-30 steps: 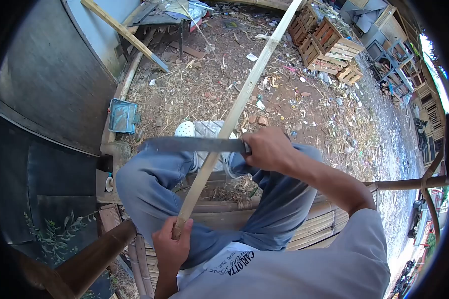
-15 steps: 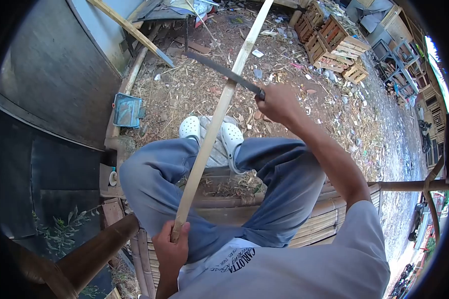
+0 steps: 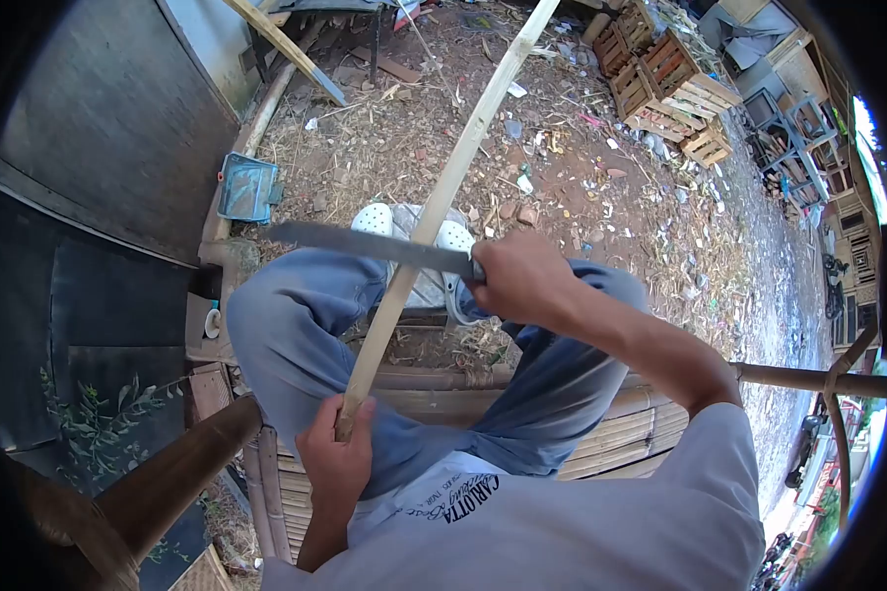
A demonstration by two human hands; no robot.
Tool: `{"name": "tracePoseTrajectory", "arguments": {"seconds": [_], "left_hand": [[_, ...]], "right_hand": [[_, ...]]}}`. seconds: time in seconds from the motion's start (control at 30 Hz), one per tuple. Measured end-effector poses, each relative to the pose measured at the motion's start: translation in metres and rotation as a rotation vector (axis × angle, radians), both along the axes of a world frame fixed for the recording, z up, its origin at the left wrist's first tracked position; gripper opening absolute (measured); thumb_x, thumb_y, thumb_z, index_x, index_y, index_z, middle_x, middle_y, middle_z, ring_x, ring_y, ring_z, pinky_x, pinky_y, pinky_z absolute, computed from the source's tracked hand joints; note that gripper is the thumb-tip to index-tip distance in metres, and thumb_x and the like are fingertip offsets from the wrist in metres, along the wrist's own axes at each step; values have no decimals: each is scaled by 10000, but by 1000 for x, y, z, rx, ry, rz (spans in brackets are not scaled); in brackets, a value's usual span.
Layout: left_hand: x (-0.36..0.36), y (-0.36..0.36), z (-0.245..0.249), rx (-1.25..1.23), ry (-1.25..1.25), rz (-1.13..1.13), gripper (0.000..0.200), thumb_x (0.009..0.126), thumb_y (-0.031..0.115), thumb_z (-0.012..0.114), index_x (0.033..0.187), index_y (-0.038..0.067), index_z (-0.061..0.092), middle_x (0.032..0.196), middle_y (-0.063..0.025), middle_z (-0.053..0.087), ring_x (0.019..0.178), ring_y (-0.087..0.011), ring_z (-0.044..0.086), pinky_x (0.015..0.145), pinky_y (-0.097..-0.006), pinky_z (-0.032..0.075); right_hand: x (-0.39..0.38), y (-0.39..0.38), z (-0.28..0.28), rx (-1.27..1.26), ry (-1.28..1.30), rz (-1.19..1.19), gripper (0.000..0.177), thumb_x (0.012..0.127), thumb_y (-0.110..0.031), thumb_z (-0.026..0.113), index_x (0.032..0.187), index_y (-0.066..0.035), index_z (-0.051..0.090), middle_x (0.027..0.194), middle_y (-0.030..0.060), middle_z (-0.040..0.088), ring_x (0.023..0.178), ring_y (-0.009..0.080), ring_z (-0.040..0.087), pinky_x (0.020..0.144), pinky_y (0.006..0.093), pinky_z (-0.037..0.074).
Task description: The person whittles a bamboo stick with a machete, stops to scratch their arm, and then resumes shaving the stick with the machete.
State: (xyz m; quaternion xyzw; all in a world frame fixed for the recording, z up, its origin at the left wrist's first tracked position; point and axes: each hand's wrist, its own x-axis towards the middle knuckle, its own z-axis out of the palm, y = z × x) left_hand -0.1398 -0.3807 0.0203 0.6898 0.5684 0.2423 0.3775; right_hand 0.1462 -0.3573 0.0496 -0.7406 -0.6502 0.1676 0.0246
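One readable word only, "CAROLTA" in black on the white shirt (image 3: 473,497), with the smaller script beside it too blurred to read. Left hand (image 3: 335,463) clenched round the lower end of a long bamboo strip (image 3: 443,197) slanting up between the knees. Right hand (image 3: 517,281), fingers wrapped tight on a machete (image 3: 365,243), blade laid across the strip. Seated outdoors on a slatted bamboo seat (image 3: 611,443), above bare earth (image 3: 581,187) littered with shavings, wooden crates (image 3: 670,79) beyond.

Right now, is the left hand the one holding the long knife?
No, the right hand grips the long knife by its handle, while the left hand holds the lower end of the bamboo strip.
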Motion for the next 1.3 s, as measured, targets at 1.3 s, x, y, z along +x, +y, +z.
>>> {"name": "tracePoseTrajectory", "arguments": {"seconds": [1.3], "left_hand": [[2, 29, 12, -158, -179, -39, 243, 821, 161, 736, 920, -55, 686, 563, 5, 535, 527, -28, 419, 468, -232, 323]], "right_hand": [[50, 41, 31, 57, -35, -301, 234, 790, -232, 593, 787, -14, 679, 708, 220, 643, 713, 385, 648, 724, 478, 514]]}}
